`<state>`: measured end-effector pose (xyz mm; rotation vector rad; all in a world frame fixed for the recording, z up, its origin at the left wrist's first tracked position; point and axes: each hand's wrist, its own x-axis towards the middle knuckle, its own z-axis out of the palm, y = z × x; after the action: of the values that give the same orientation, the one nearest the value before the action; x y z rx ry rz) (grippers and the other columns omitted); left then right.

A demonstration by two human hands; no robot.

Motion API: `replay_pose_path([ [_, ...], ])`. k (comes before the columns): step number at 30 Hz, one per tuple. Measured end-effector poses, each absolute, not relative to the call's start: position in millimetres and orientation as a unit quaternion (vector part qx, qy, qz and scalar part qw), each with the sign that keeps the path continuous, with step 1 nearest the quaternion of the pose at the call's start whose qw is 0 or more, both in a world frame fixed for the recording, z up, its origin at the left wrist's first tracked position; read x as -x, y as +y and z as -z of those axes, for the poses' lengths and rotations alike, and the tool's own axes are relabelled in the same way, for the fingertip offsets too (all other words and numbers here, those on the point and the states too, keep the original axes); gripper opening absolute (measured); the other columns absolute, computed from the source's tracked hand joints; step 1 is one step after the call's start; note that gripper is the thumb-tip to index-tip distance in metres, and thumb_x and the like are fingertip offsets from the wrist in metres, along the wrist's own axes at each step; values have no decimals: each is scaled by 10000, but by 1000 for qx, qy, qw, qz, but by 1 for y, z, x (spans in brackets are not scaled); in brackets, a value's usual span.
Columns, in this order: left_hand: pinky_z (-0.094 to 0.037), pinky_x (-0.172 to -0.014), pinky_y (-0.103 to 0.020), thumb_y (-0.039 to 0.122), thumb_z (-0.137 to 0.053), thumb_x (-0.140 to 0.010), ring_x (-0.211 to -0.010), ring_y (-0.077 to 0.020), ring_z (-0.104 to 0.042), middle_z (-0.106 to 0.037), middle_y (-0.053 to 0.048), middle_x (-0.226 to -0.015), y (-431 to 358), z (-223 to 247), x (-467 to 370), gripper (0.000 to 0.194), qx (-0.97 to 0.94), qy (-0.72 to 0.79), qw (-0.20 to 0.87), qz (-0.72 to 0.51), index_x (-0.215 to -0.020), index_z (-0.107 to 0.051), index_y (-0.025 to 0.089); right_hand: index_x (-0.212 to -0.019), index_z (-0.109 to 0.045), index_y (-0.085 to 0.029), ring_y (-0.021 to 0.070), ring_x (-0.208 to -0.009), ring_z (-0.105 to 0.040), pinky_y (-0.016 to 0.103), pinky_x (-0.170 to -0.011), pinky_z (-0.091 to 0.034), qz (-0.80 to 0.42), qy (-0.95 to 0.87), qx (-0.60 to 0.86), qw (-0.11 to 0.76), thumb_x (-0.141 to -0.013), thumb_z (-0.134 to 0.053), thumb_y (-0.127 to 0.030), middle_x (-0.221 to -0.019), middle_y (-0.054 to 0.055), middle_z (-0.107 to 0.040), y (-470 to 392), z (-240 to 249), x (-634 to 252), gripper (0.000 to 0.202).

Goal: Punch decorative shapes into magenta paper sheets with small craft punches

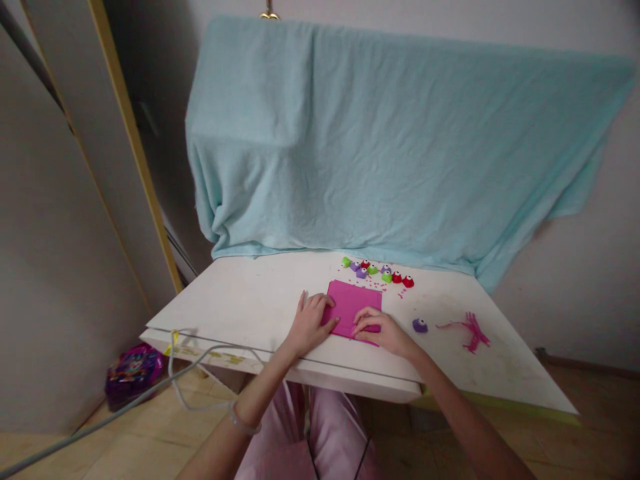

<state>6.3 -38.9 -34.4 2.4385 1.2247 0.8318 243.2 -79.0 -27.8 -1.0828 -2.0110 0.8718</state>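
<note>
A square magenta sheet [350,303] lies flat on the white table [265,300]. My left hand [311,323] rests on its left edge, fingers spread and thumb on the surface. At the lower right edge, the fingertips of my right hand [380,330] are pinched together on the sheet's edge. A narrow magenta strip [369,343] shows just below those fingers; whether it is still joined to the sheet I cannot tell. To the right of my right hand sits a small purple piece with an eye [420,325].
Behind the sheet stand several small green, purple and red eyed pieces [387,275] among pink scraps. A tangle of magenta strips [475,333] lies at the right. A light blue cloth [390,153] hangs behind the table. A grey cable [200,357] crosses the front left corner.
</note>
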Motion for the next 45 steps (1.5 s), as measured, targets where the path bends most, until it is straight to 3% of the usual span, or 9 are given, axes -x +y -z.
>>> replay_pose_path([
  [8,-15,-1166,-501,326,-573,-848,-1170,-207,-478,-550,-26,-1150,-39,35,-6,247,-848,422,145,-287,-1078,-512,264,-1078,-679,-232,202,-950,-596,368,-879,-468,-335,-778,415,332,-798,-708,-341,-1021,70,-646,-77,20,-244,302],
  [15,-15,-1165,-501,321,-564,-852,-1174,-206,-476,-552,-23,-1155,-39,33,-6,236,-847,422,152,-286,-1075,-509,266,-883,-717,-201,181,-878,-601,322,-819,-475,-331,-780,406,343,-838,-659,-347,-937,60,-622,-71,23,-236,163],
  [22,-23,-1163,-506,325,-570,-850,-1153,-211,-487,-556,-23,-1145,-40,32,-6,235,-845,427,154,-283,-1069,-511,266,-834,-712,-215,188,-913,-598,333,-872,-455,-328,-781,417,330,-827,-673,-351,-950,51,-610,-75,21,-241,142],
  [32,-23,-1164,-494,331,-575,-851,-1141,-199,-491,-556,-15,-1133,-38,36,-6,240,-847,422,145,-290,-1072,-507,263,-853,-720,-218,198,-982,-583,345,-924,-424,-333,-788,409,317,-838,-663,-345,-1020,61,-590,-84,23,-259,140],
  [36,-27,-1163,-496,333,-575,-852,-1148,-201,-488,-555,-18,-1143,-39,35,-6,242,-848,421,144,-290,-1074,-507,263,-978,-702,-242,209,-1022,-572,358,-951,-413,-332,-791,403,318,-833,-672,-323,-1051,60,-605,-84,20,-260,169],
  [39,-30,-1164,-496,332,-576,-852,-1147,-201,-488,-555,-19,-1145,-39,35,-6,239,-848,420,144,-289,-1071,-508,261,-1086,-668,-256,215,-1013,-577,366,-934,-429,-337,-786,407,321,-819,-687,-318,-1066,63,-615,-82,21,-261,275],
  [45,-31,-1166,-496,340,-571,-860,-1147,-195,-488,-551,-16,-1146,-39,35,-6,240,-849,419,136,-291,-1077,-506,259,-1099,-658,-245,198,-936,-599,347,-868,-467,-343,-769,425,332,-814,-690,-296,-1057,63,-610,-80,24,-262,292],
])
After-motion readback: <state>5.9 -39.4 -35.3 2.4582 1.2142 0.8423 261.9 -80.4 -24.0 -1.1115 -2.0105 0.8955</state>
